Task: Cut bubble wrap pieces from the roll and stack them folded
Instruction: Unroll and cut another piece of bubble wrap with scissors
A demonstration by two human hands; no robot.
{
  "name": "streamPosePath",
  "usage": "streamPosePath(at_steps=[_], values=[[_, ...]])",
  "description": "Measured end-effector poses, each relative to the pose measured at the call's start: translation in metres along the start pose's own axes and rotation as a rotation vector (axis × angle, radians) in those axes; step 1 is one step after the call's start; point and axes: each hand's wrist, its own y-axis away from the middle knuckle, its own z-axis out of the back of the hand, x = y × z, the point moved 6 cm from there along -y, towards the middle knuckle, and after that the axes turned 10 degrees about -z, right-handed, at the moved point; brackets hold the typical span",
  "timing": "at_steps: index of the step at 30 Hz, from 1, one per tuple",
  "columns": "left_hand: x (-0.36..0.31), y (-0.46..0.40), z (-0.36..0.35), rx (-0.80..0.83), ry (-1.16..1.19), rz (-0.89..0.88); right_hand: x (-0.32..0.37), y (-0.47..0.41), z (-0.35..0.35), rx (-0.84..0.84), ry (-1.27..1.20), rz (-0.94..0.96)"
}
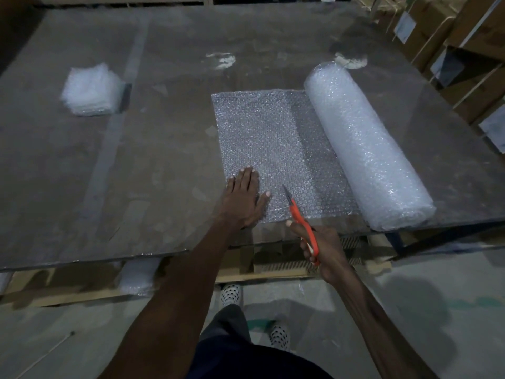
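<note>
Folded stack [91, 90] lies far left of roll [366, 143]. Left hand [244, 196] presses the sheet [273, 149] flat, fingers straight; right hand [323, 248] grips scissors [300, 222] at its near edge. Cut not yet made.

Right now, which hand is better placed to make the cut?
Right hand: it grips the orange scissors, blades at the unrolled sheet's near edge. Left hand lies flat, pressing the sheet down.

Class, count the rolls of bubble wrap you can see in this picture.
2: one roll lies on the table, partly unrolled; another roll, partly hidden, sits beneath the table's near edge.
</note>
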Motion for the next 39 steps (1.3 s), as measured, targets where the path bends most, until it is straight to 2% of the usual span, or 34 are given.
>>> streamPosePath(at_steps=[39], values=[[0.007,-0.001,-0.012,-0.029,-0.023,0.0,0.021,-0.02,-0.012,0.015,0.083,0.011]])
